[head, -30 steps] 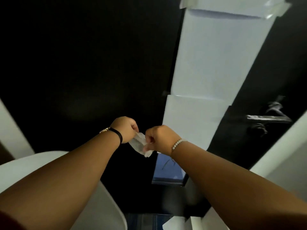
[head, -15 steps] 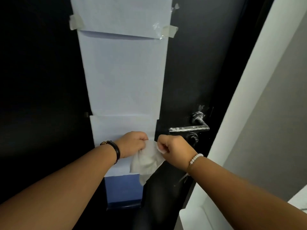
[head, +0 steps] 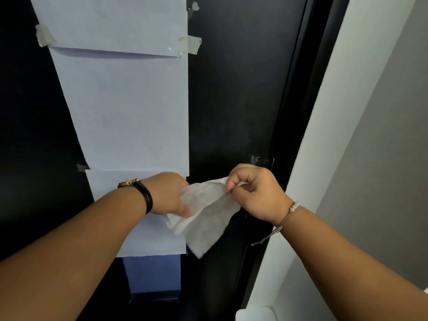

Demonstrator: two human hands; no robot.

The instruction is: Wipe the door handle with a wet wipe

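Black door (head: 236, 89) ahead of us carries taped paper sheets (head: 125, 107) down its middle. We pinch the wet wipe (head: 203, 214) with both hands: left hand (head: 168, 193) and right hand (head: 257, 193) closed on its upper edges, spreading it. Our right hand hides the handle near the door's right edge. Next we likely press the wipe there.
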